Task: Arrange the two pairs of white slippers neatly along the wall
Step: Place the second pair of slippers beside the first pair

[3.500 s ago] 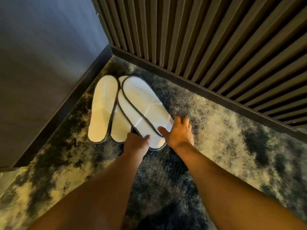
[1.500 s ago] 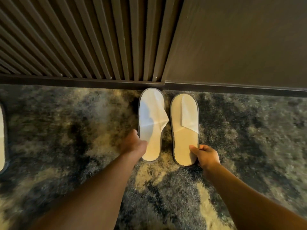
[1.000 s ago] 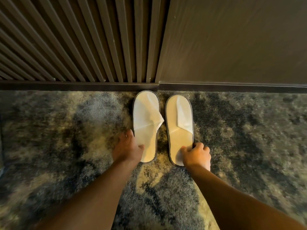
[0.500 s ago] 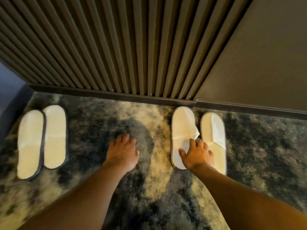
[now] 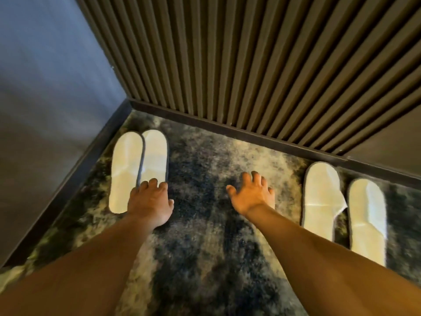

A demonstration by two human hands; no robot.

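Two pairs of white slippers with grey edging lie on the mottled carpet. The left pair (image 5: 139, 167) sits soles up in the corner, one slipper overlapping the other. The right pair (image 5: 341, 208) lies side by side with toes toward the slatted wall (image 5: 239, 65). My left hand (image 5: 150, 202) rests over the heel end of the left pair, fingers spread on it, and whether it grips is unclear. My right hand (image 5: 252, 195) hovers open above the carpet between the pairs, touching no slipper.
A dark baseboard (image 5: 250, 135) runs along the slatted wall. A smooth grey wall (image 5: 45, 87) closes the left side and forms a corner. The dark and pale carpet (image 5: 205, 247) fills the floor between the pairs.
My view swung left toward the corner. My right hand came off the right pair and now hangs open over the carpet. My left hand moved left onto the heels of the left pair.
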